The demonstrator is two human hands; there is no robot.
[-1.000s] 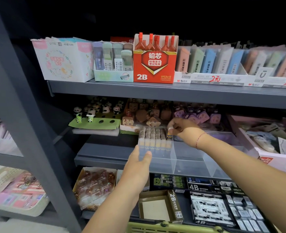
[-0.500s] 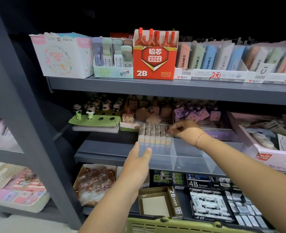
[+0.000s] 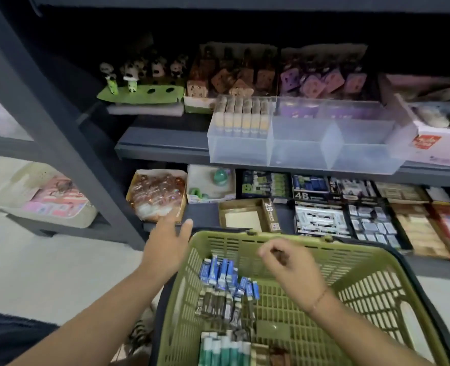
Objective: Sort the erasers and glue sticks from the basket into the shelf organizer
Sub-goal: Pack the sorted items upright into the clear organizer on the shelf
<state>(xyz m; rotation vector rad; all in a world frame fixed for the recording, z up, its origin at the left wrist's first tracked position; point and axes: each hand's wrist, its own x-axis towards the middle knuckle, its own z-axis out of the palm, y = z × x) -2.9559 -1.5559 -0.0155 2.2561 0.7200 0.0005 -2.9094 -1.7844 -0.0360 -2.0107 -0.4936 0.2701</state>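
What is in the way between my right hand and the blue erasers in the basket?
Nothing visible. The right hand hangs over the open-topped basket, and the blue erasers lie uncovered on its floor, just below and to the left of the hand.

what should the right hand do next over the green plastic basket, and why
Probably lower the right hand onto the blue-wrapped erasers in the green plastic basket and pinch some: it hovers above them, apparently empty, and the clear plastic organizer's middle compartment looks empty.

Olive-green slatted basket (image 3: 350, 262), blue erasers (image 3: 219, 270)
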